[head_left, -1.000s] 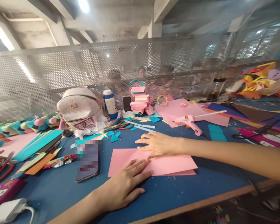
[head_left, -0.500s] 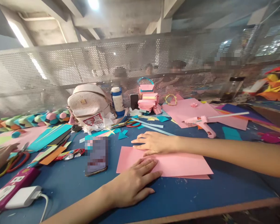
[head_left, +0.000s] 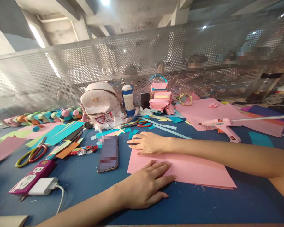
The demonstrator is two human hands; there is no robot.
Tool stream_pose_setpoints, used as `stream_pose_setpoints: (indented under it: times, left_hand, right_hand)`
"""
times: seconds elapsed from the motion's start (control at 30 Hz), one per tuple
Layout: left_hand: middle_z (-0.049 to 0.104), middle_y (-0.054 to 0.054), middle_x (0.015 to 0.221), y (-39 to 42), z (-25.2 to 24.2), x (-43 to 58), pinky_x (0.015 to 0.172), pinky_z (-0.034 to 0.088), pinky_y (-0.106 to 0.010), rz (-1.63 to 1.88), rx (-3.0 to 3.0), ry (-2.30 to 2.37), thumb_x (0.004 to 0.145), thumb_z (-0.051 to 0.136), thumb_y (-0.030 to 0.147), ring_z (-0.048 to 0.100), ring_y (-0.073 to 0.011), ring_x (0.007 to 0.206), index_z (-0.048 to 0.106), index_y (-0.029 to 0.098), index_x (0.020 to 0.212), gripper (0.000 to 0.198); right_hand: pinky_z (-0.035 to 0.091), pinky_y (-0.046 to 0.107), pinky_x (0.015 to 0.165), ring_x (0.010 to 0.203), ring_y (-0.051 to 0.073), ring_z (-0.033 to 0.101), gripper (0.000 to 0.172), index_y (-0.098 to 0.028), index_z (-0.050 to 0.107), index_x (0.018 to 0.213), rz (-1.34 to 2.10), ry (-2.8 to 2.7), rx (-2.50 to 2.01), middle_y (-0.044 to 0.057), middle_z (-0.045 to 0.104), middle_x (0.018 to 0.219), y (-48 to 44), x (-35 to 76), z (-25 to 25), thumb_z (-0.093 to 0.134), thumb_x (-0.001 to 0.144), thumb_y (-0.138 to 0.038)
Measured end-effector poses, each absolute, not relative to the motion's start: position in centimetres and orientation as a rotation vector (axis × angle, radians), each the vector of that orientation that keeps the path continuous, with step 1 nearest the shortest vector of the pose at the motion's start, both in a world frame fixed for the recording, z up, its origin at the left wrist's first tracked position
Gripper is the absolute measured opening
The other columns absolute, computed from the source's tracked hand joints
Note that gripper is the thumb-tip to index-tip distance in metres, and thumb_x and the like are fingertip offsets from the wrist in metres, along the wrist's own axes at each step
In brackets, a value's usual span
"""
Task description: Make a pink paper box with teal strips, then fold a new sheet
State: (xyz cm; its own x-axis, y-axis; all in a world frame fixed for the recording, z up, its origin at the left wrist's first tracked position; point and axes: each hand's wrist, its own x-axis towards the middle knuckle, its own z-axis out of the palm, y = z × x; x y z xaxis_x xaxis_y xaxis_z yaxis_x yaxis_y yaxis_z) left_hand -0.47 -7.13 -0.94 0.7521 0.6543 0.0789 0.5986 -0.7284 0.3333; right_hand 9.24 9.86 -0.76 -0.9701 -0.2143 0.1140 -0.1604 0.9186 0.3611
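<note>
Folded rectangular pink paper point(head_left: 201, 168) is lying near centre on the blue tabletop point(head_left: 191, 208), under the flat, outspread left hand point(head_left: 148, 186) and right hand point(head_left: 152, 143). Lettering on the far-left red-and-white packet point(head_left: 104, 119) is appearing illegible.

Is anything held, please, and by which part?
Nothing is held; the left hand rests on the near edge of the folded pink paper, the right hand on its far edge.
</note>
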Motion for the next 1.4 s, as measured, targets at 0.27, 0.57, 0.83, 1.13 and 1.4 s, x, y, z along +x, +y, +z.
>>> stream_pose_setpoints:
  times: [0.27, 0.57, 0.83, 1.13, 1.4]
  left_hand:
    - [0.022, -0.016, 0.160, -7.2, -0.7, -0.4, 0.120, 0.022, -0.051, 0.303, 2.644, 0.954, 0.101, 0.037, 0.039, 0.020, -0.0298, 0.148, 0.030, 0.016, 0.152, 0.056]
    - [0.022, -0.016, 0.160, -7.2, -0.9, -0.4, 0.120, 0.020, -0.051, 0.274, 2.653, 0.968, 0.101, 0.040, 0.039, 0.024, -0.0301, 0.147, 0.029, 0.018, 0.152, 0.057]
    - [0.024, -0.016, 0.160, -7.3, -0.8, -0.3, 0.120, 0.019, -0.052, 0.239, 2.669, 0.988, 0.101, 0.041, 0.037, 0.023, -0.0308, 0.147, 0.029, 0.018, 0.152, 0.056]
    - [0.021, -0.012, 0.161, -7.4, -0.8, -0.2, 0.121, 0.019, -0.051, 0.249, 2.659, 0.980, 0.102, 0.039, 0.035, 0.021, -0.0285, 0.148, 0.025, 0.024, 0.154, 0.055]
    - [0.018, -0.011, 0.162, -7.6, -0.7, -0.1, 0.121, 0.017, -0.051, 0.214, 2.666, 0.992, 0.102, 0.038, 0.035, 0.018, -0.0272, 0.149, 0.023, 0.024, 0.154, 0.055]
  right_hand:
    - [0.047, 0.036, 0.087, 0.128, 0.023, 0.048, 0.043, -0.019, 0.052, 0.138, -0.686, -2.900, 0.114, 0.004, 0.045, 0.150, 8.6, 10.0, -1.7, 0.043, 0.102, -0.040]
    - [0.048, 0.036, 0.085, 0.124, 0.024, 0.053, 0.039, -0.018, 0.056, 0.134, -0.721, -2.872, -0.006, 0.006, 0.051, 0.145, 8.5, 15.3, -2.2, 0.054, 0.096, -0.024]
    - [0.044, 0.040, 0.093, 0.132, 0.026, 0.046, 0.045, -0.014, 0.054, 0.136, -0.542, -2.931, -0.161, 0.008, 0.054, 0.142, 7.5, 22.4, -1.5, 0.048, 0.092, -0.014]
    - [0.043, 0.039, 0.093, 0.129, 0.024, 0.049, 0.044, -0.018, 0.058, 0.132, -0.579, -2.860, -0.333, 0.005, 0.058, 0.138, 6.6, 28.5, -1.5, 0.044, 0.090, -0.013]
    - [0.046, 0.042, 0.085, 0.131, 0.027, 0.047, 0.045, -0.016, 0.058, 0.131, -0.811, -2.832, -0.497, 0.006, 0.057, 0.139, 5.7, 32.5, -2.0, 0.040, 0.091, -0.014]
